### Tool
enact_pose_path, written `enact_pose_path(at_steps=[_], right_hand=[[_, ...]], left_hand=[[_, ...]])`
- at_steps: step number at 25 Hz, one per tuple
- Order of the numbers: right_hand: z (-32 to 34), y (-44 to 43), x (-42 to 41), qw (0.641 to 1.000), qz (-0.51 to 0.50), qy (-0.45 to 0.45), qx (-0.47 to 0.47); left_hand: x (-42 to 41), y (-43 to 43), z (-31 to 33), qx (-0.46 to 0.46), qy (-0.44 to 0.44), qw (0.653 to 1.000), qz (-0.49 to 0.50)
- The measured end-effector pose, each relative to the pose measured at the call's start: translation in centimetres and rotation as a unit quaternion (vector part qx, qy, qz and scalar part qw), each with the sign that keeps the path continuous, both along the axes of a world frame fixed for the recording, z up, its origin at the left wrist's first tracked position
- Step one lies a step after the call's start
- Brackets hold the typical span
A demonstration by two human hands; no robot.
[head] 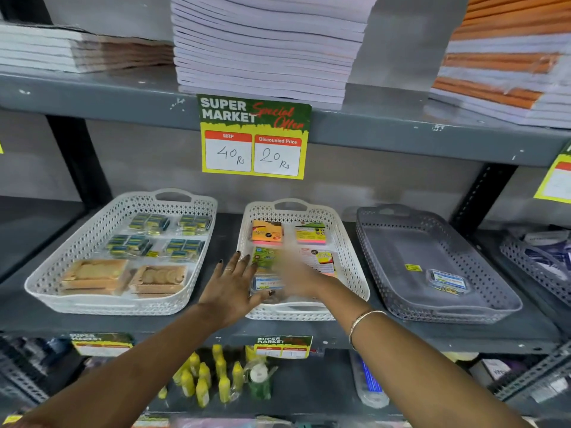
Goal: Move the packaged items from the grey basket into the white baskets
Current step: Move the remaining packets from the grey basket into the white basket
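The grey basket (401, 307) stands at the right of the shelf and holds one clear blister pack (446, 282) with a blue label and a small yellow tag (413, 267). The middle white basket (355, 273) holds several sticky-note packs, and a blue-labelled pack (266, 283) lies at its front. My left hand (233, 284) is spread flat over that basket's front left edge, holding nothing. My right hand (298, 278) is blurred with motion over the same basket; whether it holds anything cannot be told. The left white basket (92, 230) holds green-blue packs and two tan packs.
A price card (254, 136) hangs from the shelf edge above the baskets. Stacks of notebooks (262, 47) fill the upper shelf. Another grey basket (537, 267) with dark packs sits at the far right. Yellow bottles (204, 378) stand on the shelf below.
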State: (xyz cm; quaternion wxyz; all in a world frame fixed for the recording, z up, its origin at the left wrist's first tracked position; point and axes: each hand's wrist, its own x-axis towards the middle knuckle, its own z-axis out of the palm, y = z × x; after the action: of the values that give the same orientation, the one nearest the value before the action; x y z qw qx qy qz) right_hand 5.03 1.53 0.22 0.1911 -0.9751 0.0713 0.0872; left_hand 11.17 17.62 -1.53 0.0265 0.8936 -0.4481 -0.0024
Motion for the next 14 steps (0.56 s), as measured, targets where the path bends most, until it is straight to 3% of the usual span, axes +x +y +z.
enact_pose_path(at_steps=[10, 14], right_hand=[[0.1, 0.0, -0.3, 1.0, -0.015, -0.006, 0.004], [2.5, -3.8, -2.0, 0.993, -0.096, -0.046, 0.044]], left_hand=[[-0.2, 0.1, 0.6, 0.012, 0.015, 1.0, -0.003], [-0.6, -1.0, 1.1, 0.014, 0.001, 0.999, -0.041]])
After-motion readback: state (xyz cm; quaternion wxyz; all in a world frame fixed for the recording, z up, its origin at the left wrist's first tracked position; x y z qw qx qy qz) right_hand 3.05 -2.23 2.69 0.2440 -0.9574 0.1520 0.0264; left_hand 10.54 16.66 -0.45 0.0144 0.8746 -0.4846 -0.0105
